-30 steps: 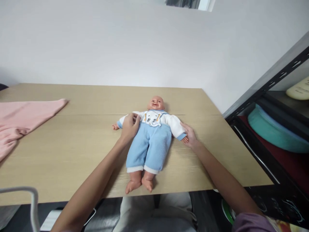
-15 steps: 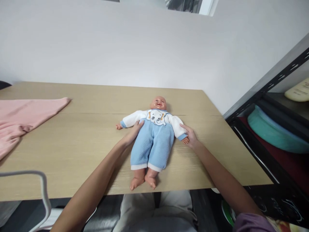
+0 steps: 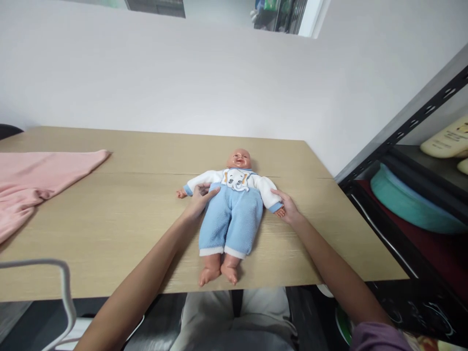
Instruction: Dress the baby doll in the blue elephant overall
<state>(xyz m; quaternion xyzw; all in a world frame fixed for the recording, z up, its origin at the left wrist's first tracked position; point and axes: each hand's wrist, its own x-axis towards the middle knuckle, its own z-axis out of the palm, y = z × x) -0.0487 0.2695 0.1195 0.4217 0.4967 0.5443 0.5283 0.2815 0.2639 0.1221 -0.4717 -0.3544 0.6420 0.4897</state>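
Note:
A baby doll (image 3: pixel 231 214) lies on its back on the wooden table, head away from me and bare feet near the front edge. It wears a blue fleece outfit with white sleeves and an elephant face on the chest. My left hand (image 3: pixel 200 200) is closed at the doll's side, thumb over the blue fabric at the waist and fingers by the sleeve. On the other side, my right hand (image 3: pixel 290 207) grips the doll's sleeved forearm near the blue cuff, thumb on top. The fingers beneath that arm are mostly hidden.
Pink cloth (image 3: pixel 44 180) lies on the left of the table (image 3: pixel 139 234). At the front left a white curved tube (image 3: pixel 66 282) rises. A black shelf (image 3: pixel 387 229) on the right holds a teal basin (image 3: pixel 409 204) and a cream bottle (image 3: pixel 446 139). A wall stands behind.
My left hand has shifted slightly, its fingers now bent by the doll's sleeve and its thumb on the waist. My right hand keeps its hold. The camera view has tilted a little.

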